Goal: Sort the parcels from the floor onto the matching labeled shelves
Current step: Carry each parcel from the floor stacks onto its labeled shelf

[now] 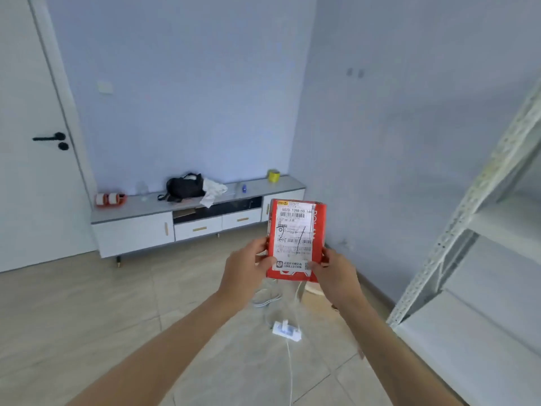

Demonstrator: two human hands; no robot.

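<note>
Left hand (246,266) and right hand (333,273) pinch the red parcel (295,238) by its lower edges at centre frame — looks light, stiff, best held by its sides.

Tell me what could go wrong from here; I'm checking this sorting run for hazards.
1. A white power strip and its cable lie on the floor straight ahead, below the held parcel; stepping toward the shelving unit could mean a trip.
2. The left hand and right hand hold the red parcel only at its lower edges, so the grip might slip.
</note>
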